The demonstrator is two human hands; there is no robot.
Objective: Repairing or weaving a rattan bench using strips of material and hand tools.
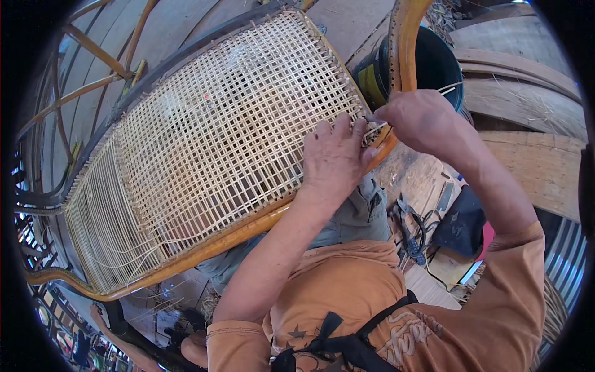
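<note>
A woven cane panel (229,118) in an open grid spans a curved wooden chair frame (248,229) in front of me. My left hand (334,152) rests on the weave near its right corner, fingers bent and slightly apart, thumb out over the frame rail. Just right of it, my right hand (427,121) is closed in a fist beside the curved wooden arm. A dark pointed metal tip (373,118) shows from that fist, close to my left fingertips and the panel's edge; its handle is hidden. At the left end, loose cane strands (118,248) run in one direction.
A dark bucket (441,68) stands behind the chair arm, with thin strands at its rim. Pliers (406,208) and scissors-like tools (418,239) lie on the floor to my right, near a dark cloth bag (462,223). Wooden boards (520,161) lie farther right. Other chair frames (93,53) stand at left.
</note>
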